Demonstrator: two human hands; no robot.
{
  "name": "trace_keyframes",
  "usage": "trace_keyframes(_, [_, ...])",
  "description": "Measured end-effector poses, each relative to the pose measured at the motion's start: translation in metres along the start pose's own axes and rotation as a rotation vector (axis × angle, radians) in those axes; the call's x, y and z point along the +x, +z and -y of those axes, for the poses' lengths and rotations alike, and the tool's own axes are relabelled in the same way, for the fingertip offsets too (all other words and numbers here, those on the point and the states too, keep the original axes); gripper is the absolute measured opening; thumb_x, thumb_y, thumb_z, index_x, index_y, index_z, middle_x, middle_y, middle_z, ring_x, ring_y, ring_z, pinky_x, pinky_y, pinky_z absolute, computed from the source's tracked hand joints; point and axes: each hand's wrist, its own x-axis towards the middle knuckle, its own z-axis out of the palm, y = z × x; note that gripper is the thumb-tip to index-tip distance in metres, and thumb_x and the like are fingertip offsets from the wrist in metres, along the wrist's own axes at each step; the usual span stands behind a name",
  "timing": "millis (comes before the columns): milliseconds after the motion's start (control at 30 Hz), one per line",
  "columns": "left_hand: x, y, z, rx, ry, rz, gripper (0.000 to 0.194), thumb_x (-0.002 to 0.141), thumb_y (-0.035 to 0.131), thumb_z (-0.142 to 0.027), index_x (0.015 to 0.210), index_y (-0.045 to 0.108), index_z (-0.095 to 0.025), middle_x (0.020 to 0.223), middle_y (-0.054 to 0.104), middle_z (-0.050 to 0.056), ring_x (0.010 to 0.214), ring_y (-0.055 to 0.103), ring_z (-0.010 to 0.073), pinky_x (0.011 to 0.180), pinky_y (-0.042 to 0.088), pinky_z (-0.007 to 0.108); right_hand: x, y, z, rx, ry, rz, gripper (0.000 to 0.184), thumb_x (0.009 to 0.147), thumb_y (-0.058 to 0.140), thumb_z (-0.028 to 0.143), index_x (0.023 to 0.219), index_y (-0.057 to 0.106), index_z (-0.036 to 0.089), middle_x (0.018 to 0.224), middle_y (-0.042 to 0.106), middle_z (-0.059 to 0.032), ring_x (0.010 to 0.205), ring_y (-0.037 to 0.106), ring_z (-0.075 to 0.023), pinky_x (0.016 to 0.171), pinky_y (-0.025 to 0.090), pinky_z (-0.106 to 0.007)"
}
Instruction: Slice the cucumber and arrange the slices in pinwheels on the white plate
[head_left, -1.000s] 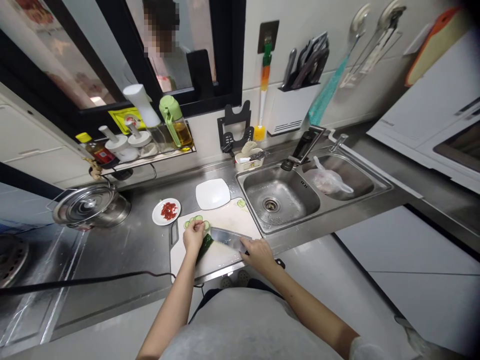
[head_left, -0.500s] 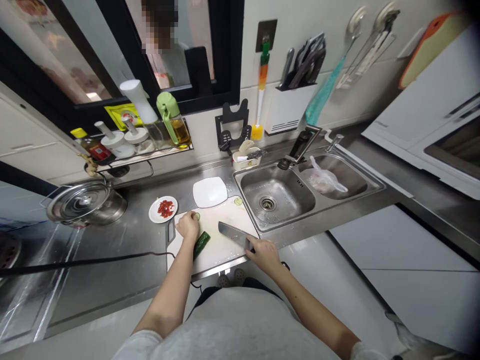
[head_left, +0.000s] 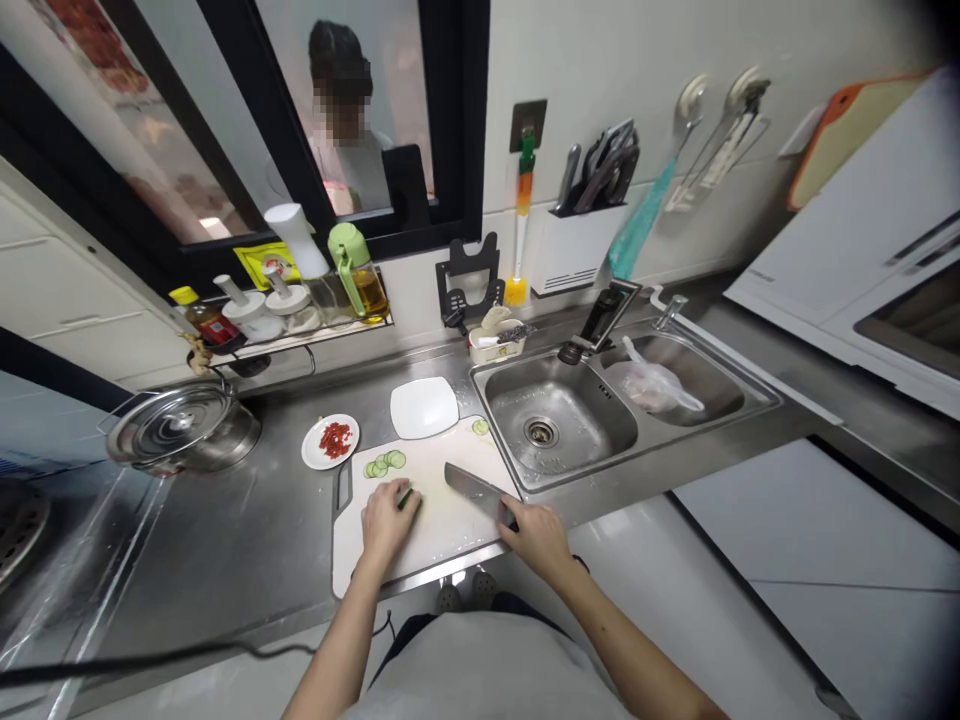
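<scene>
My left hand [head_left: 388, 520] is closed over the cucumber [head_left: 405, 497], of which only a short dark green end shows past the fingers. My right hand [head_left: 536, 535] grips the handle of a kitchen knife [head_left: 475, 486]. The broad blade points up and left over the white cutting board [head_left: 442, 540], apart from the cucumber. Several thin cucumber slices [head_left: 385, 462] lie overlapping in a short row beyond my left hand. One more pale cucumber piece [head_left: 480, 426] lies at the board's far right corner.
A white plate [head_left: 424, 408] stands behind the board, and a small plate [head_left: 309, 450] with chopped red pieces [head_left: 335, 440] is to its left. The sink [head_left: 510, 400] borders the right side. A lidded pot [head_left: 225, 440] stands far left. Behind the window is another person [head_left: 360, 175].
My left hand has moved off the slices and back toward me onto the cucumber. The row of slices is now uncovered. The knife stays in my right hand; the view has tilted up slightly.
</scene>
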Motion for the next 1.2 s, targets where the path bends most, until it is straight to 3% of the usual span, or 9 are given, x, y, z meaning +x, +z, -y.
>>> trace_keyframes(133, [-0.031, 0.009, 0.011, 0.107, -0.028, 0.083, 0.063, 0.076, 0.062, -0.049, 0.134, 0.050, -0.028, 0.122, 0.060, 0.010, 0.112, 0.054, 0.0292, 0.091, 0.038, 0.040, 0.004, -0.002, 0.001, 0.024, -0.013, -0.009, 0.032, 0.087, 0.049, 0.031, 0.115, 0.063, 0.022, 0.094, 0.074, -0.0066, 0.090, 0.066, -0.0215, 0.075, 0.037, -0.027])
trace_keyframes(267, [-0.037, 0.016, 0.020, 0.088, -0.077, 0.067, 0.055, 0.078, 0.059, -0.032, 0.133, 0.051, -0.028, 0.120, 0.060, 0.009, 0.112, 0.054, 0.0277, 0.093, 0.039, 0.038, 0.009, 0.000, 0.004, 0.019, -0.029, -0.025, 0.032, 0.088, 0.050, 0.031, 0.115, 0.064, 0.021, 0.088, 0.074, -0.0063, 0.086, 0.067, -0.0218, 0.073, 0.038, -0.027])
trace_keyframes(400, [-0.032, 0.018, 0.032, -0.094, -0.065, 0.017, 0.049, 0.079, 0.057, -0.028, 0.127, 0.056, -0.026, 0.117, 0.062, 0.008, 0.112, 0.055, 0.0257, 0.093, 0.042, 0.034, 0.014, 0.004, 0.007, 0.016, -0.044, -0.035, 0.034, 0.088, 0.050, 0.031, 0.118, 0.064, 0.022, 0.087, 0.074, -0.0065, 0.086, 0.068, -0.0222, 0.074, 0.040, -0.027])
trace_keyframes(533, [-0.025, 0.004, 0.052, -0.180, -0.126, -0.107, 0.051, 0.078, 0.058, -0.033, 0.128, 0.056, -0.026, 0.119, 0.063, 0.007, 0.113, 0.056, 0.0263, 0.097, 0.043, 0.035, 0.018, 0.006, 0.008, 0.000, -0.050, -0.032, 0.036, 0.088, 0.051, 0.031, 0.121, 0.064, 0.022, 0.093, 0.075, -0.0074, 0.089, 0.069, -0.0232, 0.076, 0.042, -0.028])
trace_keyframes(733, [-0.007, -0.024, 0.084, -0.010, -0.435, -0.268, 0.053, 0.081, 0.054, -0.037, 0.133, 0.052, -0.027, 0.118, 0.062, 0.010, 0.109, 0.057, 0.0302, 0.090, 0.045, 0.038, 0.025, 0.012, 0.009, -0.014, -0.072, -0.045, 0.036, 0.089, 0.051, 0.032, 0.122, 0.063, 0.023, 0.093, 0.075, -0.0065, 0.090, 0.070, -0.0238, 0.075, 0.044, -0.028])
trace_keyframes(867, [0.006, -0.026, 0.089, 0.061, -0.570, -0.277, 0.053, 0.083, 0.050, -0.040, 0.135, 0.050, -0.028, 0.120, 0.060, 0.011, 0.108, 0.057, 0.0320, 0.085, 0.046, 0.041, 0.028, 0.015, 0.013, -0.029, -0.088, -0.044, 0.034, 0.089, 0.051, 0.034, 0.118, 0.065, 0.024, 0.090, 0.075, -0.0061, 0.087, 0.070, -0.0234, 0.073, 0.045, -0.027])
trace_keyframes(1200, [0.028, -0.012, 0.091, 0.065, -0.578, -0.221, 0.056, 0.079, 0.052, -0.042, 0.133, 0.051, -0.029, 0.120, 0.061, 0.011, 0.107, 0.058, 0.0318, 0.083, 0.048, 0.040, 0.027, 0.016, 0.005, -0.018, -0.065, -0.060, 0.035, 0.089, 0.048, 0.033, 0.120, 0.064, 0.026, 0.092, 0.075, -0.0049, 0.088, 0.070, -0.0236, 0.073, 0.047, -0.027])
